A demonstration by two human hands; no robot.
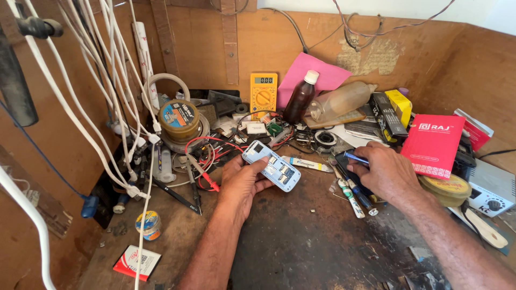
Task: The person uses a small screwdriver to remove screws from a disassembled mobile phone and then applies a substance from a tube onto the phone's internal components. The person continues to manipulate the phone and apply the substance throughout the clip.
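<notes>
My left hand (240, 183) grips a small opened phone (272, 165), back cover off, its pale blue-white inside facing up, just above the dark worn bench (301, 241). My right hand (382, 172) reaches among a bunch of screwdrivers (352, 194) lying to the phone's right, and its fingers close on a thin blue-handled tool (356, 157). A white tube (307, 164) lies on the bench between the two hands.
A yellow multimeter (264, 93) leans on the back wall, with a brown bottle (300, 98) and a clear bottle (339, 100) beside it. White cables (115, 118) hang at left. A solder spool (179, 118), red and black probes (204, 177), a red box (433, 145) and a small tin (148, 224) crowd the bench.
</notes>
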